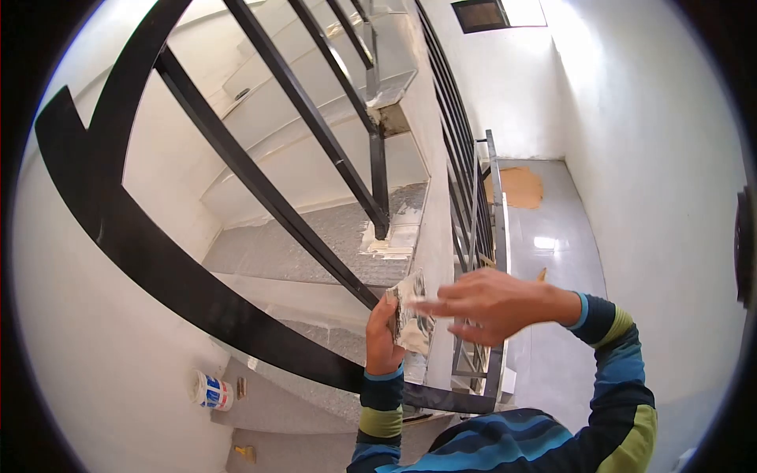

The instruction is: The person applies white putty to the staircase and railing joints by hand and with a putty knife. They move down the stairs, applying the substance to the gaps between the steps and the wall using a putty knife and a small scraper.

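Black metal railing [260, 197] runs past the grey stairs [315, 236]. Your left hand [382, 335] is wrapped tight around a crumpled scrap of sandpaper [412, 315]. Your right hand [493, 303] is flat, its fingers [430, 307] touching the scrap.

A black metal railing [236, 165] slants across grey speckled stairs [315, 244], its upright post meeting a step where patches of pale filler [390, 240] show at the base. A small white and blue can [210, 390] stands on a lower step beside the white wall [95, 339]. Further down, a brown sheet [516, 188] lies on the glossy landing floor [552, 236].
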A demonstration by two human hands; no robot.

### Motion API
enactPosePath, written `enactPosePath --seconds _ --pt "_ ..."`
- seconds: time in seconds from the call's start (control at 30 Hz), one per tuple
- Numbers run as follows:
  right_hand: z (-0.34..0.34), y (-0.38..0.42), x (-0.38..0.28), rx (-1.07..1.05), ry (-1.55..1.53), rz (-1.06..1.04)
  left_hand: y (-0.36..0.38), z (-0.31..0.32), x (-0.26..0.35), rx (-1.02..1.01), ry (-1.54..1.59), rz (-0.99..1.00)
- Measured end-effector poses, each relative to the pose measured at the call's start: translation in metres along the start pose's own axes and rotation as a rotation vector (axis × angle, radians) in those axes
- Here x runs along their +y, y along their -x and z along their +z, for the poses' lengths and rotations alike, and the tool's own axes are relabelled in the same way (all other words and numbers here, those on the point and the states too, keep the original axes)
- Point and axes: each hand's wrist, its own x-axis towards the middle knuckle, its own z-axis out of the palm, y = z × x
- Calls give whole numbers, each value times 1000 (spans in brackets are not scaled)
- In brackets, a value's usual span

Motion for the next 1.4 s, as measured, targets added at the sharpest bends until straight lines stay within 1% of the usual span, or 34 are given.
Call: enactPosePath --seconds 0.07,0.1,0.13,0.2,0.23,0.27,0.3,0.33,0.37,0.4,0.43,0.47,0.5,0.53,0.57,0.6,0.63,0.67,0.7,0.73,0.83,0.87,0.93,0.97,1.03,1.07,1.13,1.2,1.27,1.3,1.37,1.4 --pt "11 12 -14 -90 31 30 5 3 2 -133 23 -110" --pt "14 18 -19 -100 55 97 11 20 4 10 4 -120" --pt "13 24 -25 -97 53 105 15 15 5 8 2 -128" --pt "6 39 -36 -50 177 68 24 0 7 -80 107 -178" --pt "7 46 -38 -61 182 62 33 1 12 -62 8 -96" --pt "10 55 -41 -94 105 138 42 1 17 -58 21 -86" --pt "15 61 -44 -129 28 214 52 1 22 -54 -59 -20" --pt "22 66 -47 -148 29 204 63 2 25 -46 -137 46" --pt "29 69 -49 -106 -50 281 77 7 26 64 -188 59" --pt "34 69 -52 -66 -129 359 87 0 23 77 -170 68" --pt "35 65 -58 -71 -129 402 97 -10 20 16 -166 44" --pt "40 60 -63 -89 -124 393 107 -18 18 -49 -164 22" --pt "47 52 -69 58 -122 405 118 -22 21 -52 -232 -20" --pt "51 43 -73 208 -119 417 127 -30 16 -53 -221 -10" --pt "49 30 -77 222 -181 397 136 -41 8 -59 -197 -28" --pt "48 16 -80 218 -173 395 145 -51 2 -66 -174 -49" --pt "48 0 -82 317 -172 369 155 -59 -1 -73 -170 -44" --pt "49 -18 -85 416 -172 342 165 -67 -5 -51 -152 -92" --pt "55 -38 -83 528 -208 265 172 -72 -7 -30 -132 -139" --pt "61 -61 -81 637 -244 187 178 -72 -6 -38 -127 -136" --pt "72 -131 -83 832 -119 75 199 -77 -10 74 -76 -130" --pt "77 -150 -82 882 -48 29 204 -79 -9 70 -69 -129" --pt "93 -176 -83 928 -24 52 217 -82 -4 130 -58 -74" --pt "99 -186 -86 926 -21 55 224 -88 -6 128 -55 -78" --pt "107 -200 -91 951 -392 124 240 -107 -9 199 -9 -43" --pt "106 -201 -93 955 -389 127 248 -115 -9 195 -12 -47" --pt "100 -201 -98 977 -485 117 256 -124 -7 290 -55 -2" --pt "99 -200 -96 961 -508 112 262 -127 -4 286 -78 6" --pt "100 -200 -92 961 -535 109 265 -128 1 343 -98 -21" --pt "101 -201 -90 922 -501 135 265 -127 2 337 -113 -28" --pt "101 -197 -91 883 -436 215 263 -122 2 248 -135 -48" --pt "101 -198 -91 898 -435 218 261 -118 3 242 -147 -53"
